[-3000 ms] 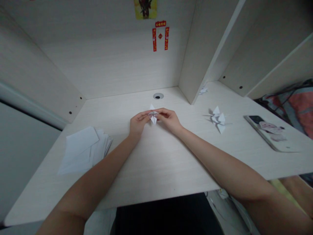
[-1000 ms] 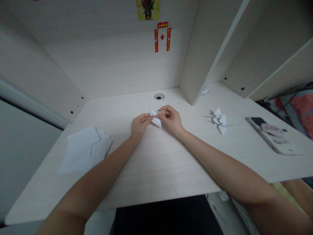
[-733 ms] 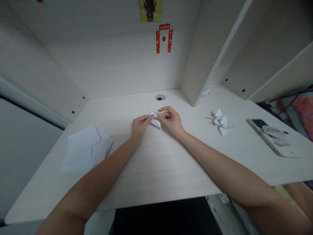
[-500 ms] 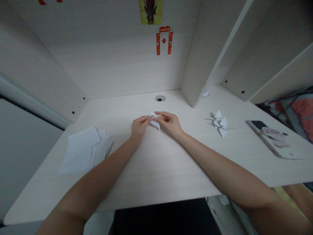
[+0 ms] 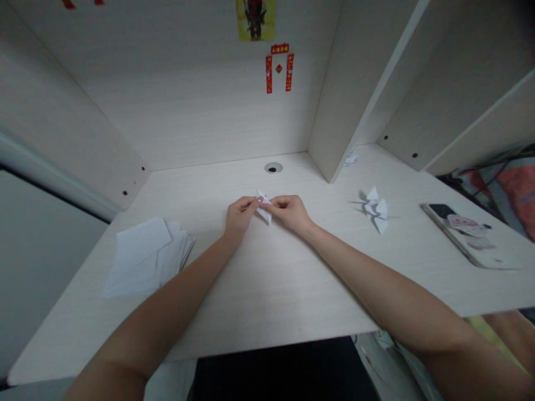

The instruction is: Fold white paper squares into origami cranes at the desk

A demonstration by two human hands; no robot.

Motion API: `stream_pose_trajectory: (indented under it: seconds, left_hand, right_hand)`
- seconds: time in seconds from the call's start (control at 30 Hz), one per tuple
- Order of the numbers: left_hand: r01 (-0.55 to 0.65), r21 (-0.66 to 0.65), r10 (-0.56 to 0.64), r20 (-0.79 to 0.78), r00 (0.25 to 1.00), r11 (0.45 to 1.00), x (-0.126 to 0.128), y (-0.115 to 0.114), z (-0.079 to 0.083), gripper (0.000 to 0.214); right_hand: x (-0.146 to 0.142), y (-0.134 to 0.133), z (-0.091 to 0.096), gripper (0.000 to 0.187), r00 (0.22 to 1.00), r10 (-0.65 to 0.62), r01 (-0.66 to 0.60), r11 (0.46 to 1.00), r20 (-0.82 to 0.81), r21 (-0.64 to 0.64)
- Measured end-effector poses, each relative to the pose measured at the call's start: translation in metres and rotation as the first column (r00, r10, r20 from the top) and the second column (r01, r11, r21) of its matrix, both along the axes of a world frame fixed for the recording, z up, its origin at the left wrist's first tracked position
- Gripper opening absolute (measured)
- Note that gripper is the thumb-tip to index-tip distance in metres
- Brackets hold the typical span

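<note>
1. The folded white paper sits between my two hands, a narrow pointed shape tilted a little, with one tip up and one down. It is held over the middle of the tabletop. I can't tell whether its lower tip touches the tabletop.
2. My left hand is at the left side of the folded paper. My left fingers are together, clamped on it.
3. My right hand is just beside it on the right. My right fingers are also together and clamped on the paper, so my two hands nearly meet around it.
4. Beyond the folded paper, near the back of the tabletop, is a round cable grommet.
5. To the right of the folded paper, well apart from it, stands a white origami crane. Farther back to its right, a small white paper scrap lies at the foot of a shelf divider.
6. Far to the right of the folded paper lies a phone with pink stickers on its case.
7. To the left of the folded paper, well apart from it, lies a loose stack of white paper sheets.
8. Straight beyond the folded paper, red paper couplets hang on the back panel, below a yellow poster.
</note>
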State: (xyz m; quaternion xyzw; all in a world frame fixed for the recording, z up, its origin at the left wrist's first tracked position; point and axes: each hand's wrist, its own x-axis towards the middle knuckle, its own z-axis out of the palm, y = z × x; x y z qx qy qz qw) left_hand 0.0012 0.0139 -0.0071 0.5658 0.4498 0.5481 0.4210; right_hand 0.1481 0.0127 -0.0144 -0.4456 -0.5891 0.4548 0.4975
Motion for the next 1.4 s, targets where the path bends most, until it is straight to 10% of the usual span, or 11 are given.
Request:
stream_pose_trajectory:
  seconds: [1.4]
  left_hand:
    - [-0.132, -0.161, 0.17, 0.253, 0.952, 0.978, 0.0016, 0.002, -0.0038, 0.029]
  right_hand:
    - [-0.0042, -0.0056, 0.0041, 0.038, 0.985, 0.172, -0.172, 0.982, -0.009, -0.079]
